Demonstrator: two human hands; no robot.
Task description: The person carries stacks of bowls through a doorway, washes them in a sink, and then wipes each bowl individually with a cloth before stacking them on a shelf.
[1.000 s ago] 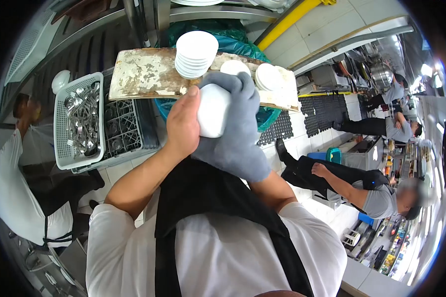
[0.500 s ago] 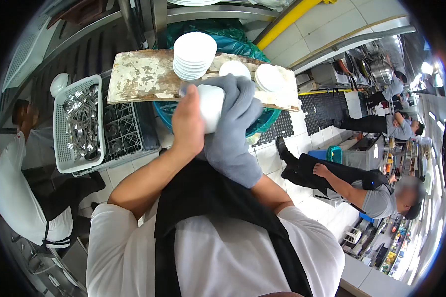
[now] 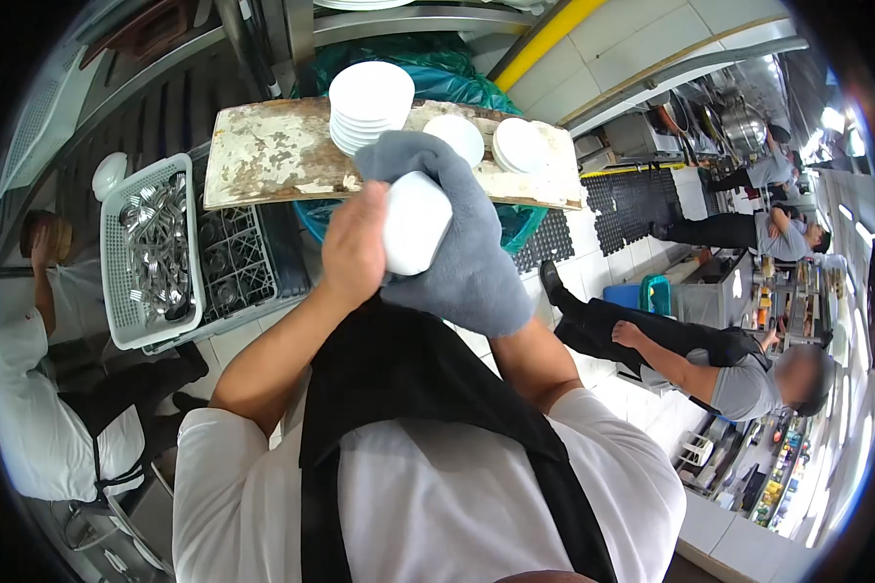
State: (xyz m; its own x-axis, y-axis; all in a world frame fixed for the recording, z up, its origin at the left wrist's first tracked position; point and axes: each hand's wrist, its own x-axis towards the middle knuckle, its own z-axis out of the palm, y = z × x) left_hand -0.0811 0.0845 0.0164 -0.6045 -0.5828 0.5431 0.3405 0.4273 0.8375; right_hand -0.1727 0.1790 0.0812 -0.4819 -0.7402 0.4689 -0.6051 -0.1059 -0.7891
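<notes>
We've got the squarish white ceramic dish (image 3: 416, 223) gripped: bare left hand (image 3: 356, 243) on its left, hidden right hand through soft grey cloth (image 3: 476, 243) opposite.

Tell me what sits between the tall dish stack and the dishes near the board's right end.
In the head view, at least one round white dish lies on the worn board between them.

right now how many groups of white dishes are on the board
3: a tall stack at left, a low group, maybe one dish, in the middle, and a short stack at right. The grey cloth may hide more.
</notes>
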